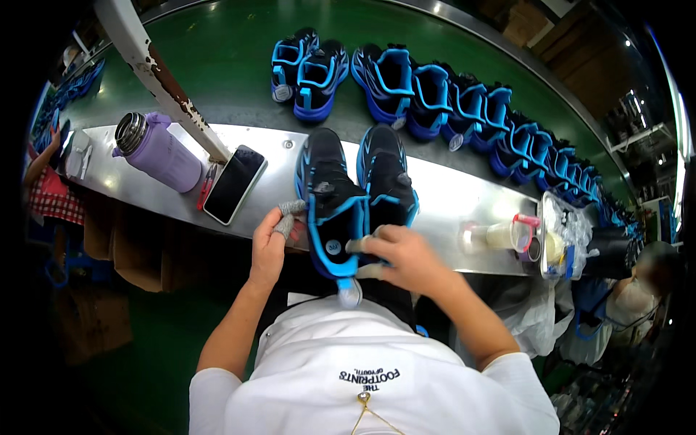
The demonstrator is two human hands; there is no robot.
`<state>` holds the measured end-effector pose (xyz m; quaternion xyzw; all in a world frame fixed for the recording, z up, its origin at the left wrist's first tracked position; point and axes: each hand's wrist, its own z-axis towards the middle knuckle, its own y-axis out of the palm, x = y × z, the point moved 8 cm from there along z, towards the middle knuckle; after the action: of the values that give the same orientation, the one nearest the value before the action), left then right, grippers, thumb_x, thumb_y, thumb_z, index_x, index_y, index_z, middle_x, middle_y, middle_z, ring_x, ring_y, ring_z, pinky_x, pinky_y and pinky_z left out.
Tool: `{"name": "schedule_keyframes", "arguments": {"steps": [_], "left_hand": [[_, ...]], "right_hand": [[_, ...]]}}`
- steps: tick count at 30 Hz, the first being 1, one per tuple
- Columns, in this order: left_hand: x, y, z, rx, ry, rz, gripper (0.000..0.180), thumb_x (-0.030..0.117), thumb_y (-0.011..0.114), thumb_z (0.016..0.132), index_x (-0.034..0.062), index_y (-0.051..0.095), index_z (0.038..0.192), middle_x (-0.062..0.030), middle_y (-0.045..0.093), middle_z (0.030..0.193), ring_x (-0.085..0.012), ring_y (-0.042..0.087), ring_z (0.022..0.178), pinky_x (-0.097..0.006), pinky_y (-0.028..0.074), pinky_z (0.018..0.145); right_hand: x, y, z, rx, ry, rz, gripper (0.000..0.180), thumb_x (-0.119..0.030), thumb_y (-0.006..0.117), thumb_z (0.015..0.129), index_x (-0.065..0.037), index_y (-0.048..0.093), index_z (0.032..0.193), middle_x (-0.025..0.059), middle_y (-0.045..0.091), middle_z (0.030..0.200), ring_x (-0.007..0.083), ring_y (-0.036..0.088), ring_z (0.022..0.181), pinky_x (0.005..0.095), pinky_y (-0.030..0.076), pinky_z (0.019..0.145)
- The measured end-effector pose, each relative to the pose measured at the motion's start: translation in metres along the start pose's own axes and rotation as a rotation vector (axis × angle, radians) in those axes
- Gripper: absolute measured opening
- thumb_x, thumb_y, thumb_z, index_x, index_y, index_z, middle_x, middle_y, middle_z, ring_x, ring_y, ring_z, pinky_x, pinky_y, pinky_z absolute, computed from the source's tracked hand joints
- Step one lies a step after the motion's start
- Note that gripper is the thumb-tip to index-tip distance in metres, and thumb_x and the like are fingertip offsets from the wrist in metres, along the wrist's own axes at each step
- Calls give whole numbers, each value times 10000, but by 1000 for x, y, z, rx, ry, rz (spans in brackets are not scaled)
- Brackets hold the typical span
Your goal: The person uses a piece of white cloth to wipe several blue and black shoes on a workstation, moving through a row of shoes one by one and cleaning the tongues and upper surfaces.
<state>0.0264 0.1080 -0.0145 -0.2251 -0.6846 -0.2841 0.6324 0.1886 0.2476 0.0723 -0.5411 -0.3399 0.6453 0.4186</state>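
Observation:
Two black-and-blue sneakers lie side by side before me, toes pointing away. My left hand (272, 243), grey covers on its fingertips, has its curled fingers against the outer side of the left sneaker (324, 170). From the other side, my right hand (406, 257) grips that sneaker's collar near the heel, its fingertips also covered. A round pale sticker (333, 247) shows on the insole, and a round tag (349, 293) hangs at the heel. The right sneaker (380, 163) sits close alongside, its heel partly hidden by my right hand.
Several similar sneakers (428, 98) stand in a row on the green belt (217, 43). A metal ledge (442, 181) holds a purple bottle (163, 156), red-handled snips (207, 187), a phone (235, 184) and plastic cups (507, 235). A chipped white post (163, 80) rises at left.

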Motion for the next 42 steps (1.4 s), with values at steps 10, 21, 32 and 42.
{"name": "schedule_keyframes", "arguments": {"steps": [10, 21, 32, 42], "left_hand": [[84, 69, 15, -138, 629, 917, 547, 79, 750, 739, 42, 596, 1262, -143, 585, 1322, -327, 555, 1085, -378, 479, 921], [78, 108, 5, -531, 857, 1292, 191, 86, 624, 749, 75, 654, 937, -63, 672, 1162, -267, 553, 903, -380, 496, 767], [69, 109, -7, -242, 877, 1198, 343, -10, 610, 735, 33, 667, 1071, -68, 642, 1272, -312, 550, 932, -427, 498, 811], [93, 90, 8, -437, 525, 839, 334, 131, 702, 818, 4, 655, 1123, -140, 581, 1332, -336, 520, 1112, -426, 421, 979]], "right_hand": [[58, -34, 23, 172, 112, -93, 684, 21, 791, 633, -155, 606, 1267, 69, 581, 1272, 291, 576, 1087, 379, 522, 890], [41, -29, 12, 198, -52, -259, 286, -42, 663, 717, -108, 688, 995, 71, 631, 1191, 256, 607, 1005, 337, 543, 820], [29, -20, 8, 431, -14, -319, 252, -54, 652, 750, -41, 665, 1002, 168, 631, 1204, 284, 624, 1034, 326, 556, 776], [49, -42, 6, 87, 156, 521, 422, -68, 708, 830, -115, 648, 1245, 162, 555, 1239, 377, 561, 1098, 407, 480, 952]]}}
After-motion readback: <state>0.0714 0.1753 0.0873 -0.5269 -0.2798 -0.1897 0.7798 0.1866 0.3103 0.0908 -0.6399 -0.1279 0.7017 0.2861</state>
